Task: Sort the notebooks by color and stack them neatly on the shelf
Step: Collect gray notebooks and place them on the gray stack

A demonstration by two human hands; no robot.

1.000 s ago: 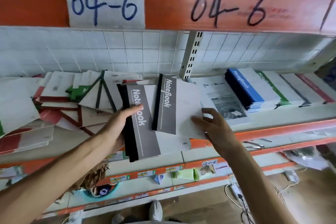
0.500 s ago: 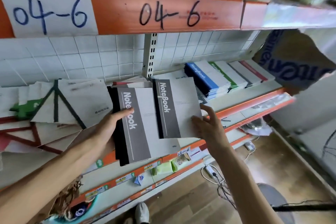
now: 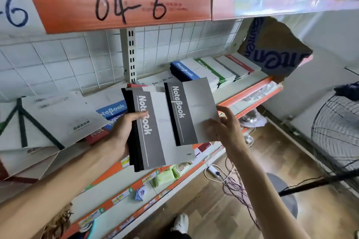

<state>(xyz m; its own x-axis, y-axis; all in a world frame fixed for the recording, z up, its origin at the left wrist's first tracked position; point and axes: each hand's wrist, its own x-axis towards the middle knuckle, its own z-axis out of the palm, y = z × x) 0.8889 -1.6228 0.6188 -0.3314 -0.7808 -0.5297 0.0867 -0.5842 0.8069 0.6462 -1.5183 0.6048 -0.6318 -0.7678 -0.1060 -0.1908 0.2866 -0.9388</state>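
The left hand (image 3: 124, 132) grips a pile of grey notebooks (image 3: 153, 134) by its black-spined left edge, thumb across the cover near the printed title and fingers hidden beneath, so that the pile hangs in front of the shelf lip rather than on it. Just to its right the right hand (image 3: 226, 128) pinches a single grey notebook (image 3: 191, 112) at its lower right corner, thumb on the cover and fingers behind. This one overlaps the pile's right side and sits a little higher. Both lie with the long axis running away from the body and tilted slightly left at the top, spines to the left, so the two are nearly parallel and face the same way. That is the relation the next move seems to turn on: the single notebook probably needs only a short slide left and down to square onto the pile, with no turning. The right hand is the nearer one for that. Beyond the hands, up and to the right on the shelf (image 3: 250, 91), stand the sorted rows: a blue stack (image 3: 184, 72), then green (image 3: 208, 69), grey and red ones beside it. To the left a loose heap (image 3: 58, 120) of white covers and blue notebooks lies unsorted.
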